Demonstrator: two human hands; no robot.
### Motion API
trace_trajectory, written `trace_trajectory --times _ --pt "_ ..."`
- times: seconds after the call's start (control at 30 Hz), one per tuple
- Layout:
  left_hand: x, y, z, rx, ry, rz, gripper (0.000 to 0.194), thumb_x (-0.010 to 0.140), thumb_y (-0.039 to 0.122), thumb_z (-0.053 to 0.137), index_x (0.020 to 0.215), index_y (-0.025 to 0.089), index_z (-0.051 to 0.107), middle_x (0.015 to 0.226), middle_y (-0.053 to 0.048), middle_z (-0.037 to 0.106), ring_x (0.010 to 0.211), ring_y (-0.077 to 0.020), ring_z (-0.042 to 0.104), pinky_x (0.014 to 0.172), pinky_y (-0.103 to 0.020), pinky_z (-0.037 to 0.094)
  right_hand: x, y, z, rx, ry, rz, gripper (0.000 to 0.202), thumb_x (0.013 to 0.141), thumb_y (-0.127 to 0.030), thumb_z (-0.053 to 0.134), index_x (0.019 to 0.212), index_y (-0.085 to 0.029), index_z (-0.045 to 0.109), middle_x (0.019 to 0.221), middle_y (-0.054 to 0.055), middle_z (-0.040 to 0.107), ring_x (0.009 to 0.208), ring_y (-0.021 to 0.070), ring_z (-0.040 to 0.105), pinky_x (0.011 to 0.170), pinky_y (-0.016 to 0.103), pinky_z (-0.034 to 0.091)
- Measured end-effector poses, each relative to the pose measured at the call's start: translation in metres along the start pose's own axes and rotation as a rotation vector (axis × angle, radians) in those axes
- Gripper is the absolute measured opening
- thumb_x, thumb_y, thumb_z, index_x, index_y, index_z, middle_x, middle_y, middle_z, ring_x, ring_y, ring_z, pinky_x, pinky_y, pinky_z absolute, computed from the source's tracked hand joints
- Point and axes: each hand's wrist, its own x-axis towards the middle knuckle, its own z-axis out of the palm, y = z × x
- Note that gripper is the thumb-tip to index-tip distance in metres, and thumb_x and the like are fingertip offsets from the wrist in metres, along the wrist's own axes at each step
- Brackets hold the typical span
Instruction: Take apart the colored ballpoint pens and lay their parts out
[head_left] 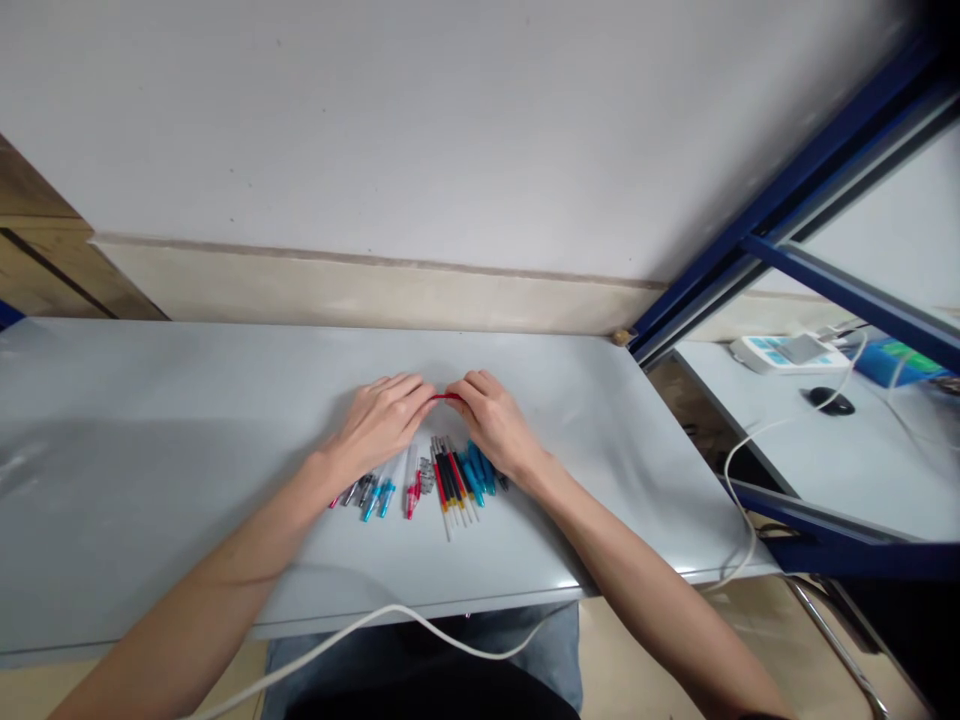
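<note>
A white cable droops past the near edge of the grey tabletop. Farther in, pen parts lie in a row below both hands. The left hand and right hand meet fingertip to fingertip, fingers pinched closed on a red pen piece between them, just above the tabletop.

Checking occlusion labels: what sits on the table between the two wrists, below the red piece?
Head view: loose pen parts lie on the table between left hand and right hand, below the red piece.
</note>
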Motion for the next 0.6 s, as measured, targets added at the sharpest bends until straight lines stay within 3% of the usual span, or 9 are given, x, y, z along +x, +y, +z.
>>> trace_trajectory --times 0.13,0.27,0.37,0.53,0.6 --pt "-0.002 -0.011 -0.001 0.029 0.082 -0.035 0.028 0.106 0.026 0.043 0.09 0.019 0.064 0.084 -0.003 0.063 0.08 -0.0195 0.06 0.071 -0.033 0.04 0.0 0.009 -0.01 -0.04 0.04 0.01 0.025 0.107 -0.023 0.041 0.102 -0.02 0.065 0.089 0.008 0.059 0.085 0.0224 0.052 0.077 0.032 0.043" --pt "-0.004 -0.027 -0.001 0.002 0.189 -0.176 0.027 0.105 0.024 0.046 0.084 0.019 0.063 0.082 -0.003 0.064 0.079 -0.0192 0.059 0.071 -0.032 0.039 -0.002 0.025 -0.026 0.002 0.197 0.077 0.024 0.106 -0.023 0.04 0.095 -0.02 0.061 0.088 0.007 0.059 0.087 0.021 0.053 0.08 0.031 0.041" --pt "-0.005 -0.032 -0.001 -0.037 0.22 -0.232 0.027 0.104 0.025 0.046 0.084 0.019 0.063 0.082 -0.003 0.064 0.077 -0.0187 0.058 0.07 -0.032 0.039 -0.005 0.027 -0.032 0.076 0.24 0.148 0.021 0.104 -0.023 0.044 0.088 -0.021 0.057 0.079 0.002 0.054 0.073 0.0164 0.049 0.071 0.028 0.038" --pt "-0.005 -0.029 0.002 -0.06 0.224 -0.24 0.027 0.104 0.026 0.047 0.083 0.019 0.063 0.082 -0.003 0.066 0.077 -0.0182 0.058 0.066 -0.031 0.036 -0.009 0.016 -0.029 0.205 0.188 0.278 0.036 0.105 -0.033 0.045 0.072 -0.021 0.051 0.055 -0.007 0.03 0.05 0.0108 0.025 0.055 0.027 0.026" --pt "-0.005 -0.028 0.002 -0.066 0.216 -0.242 0.027 0.103 0.026 0.047 0.083 0.019 0.063 0.083 -0.003 0.067 0.076 -0.0181 0.058 0.065 -0.031 0.035 -0.008 0.012 -0.026 0.271 0.109 0.248 0.037 0.106 -0.035 0.045 0.073 -0.02 0.057 0.055 -0.007 0.035 0.05 0.0106 0.029 0.056 0.026 0.029"
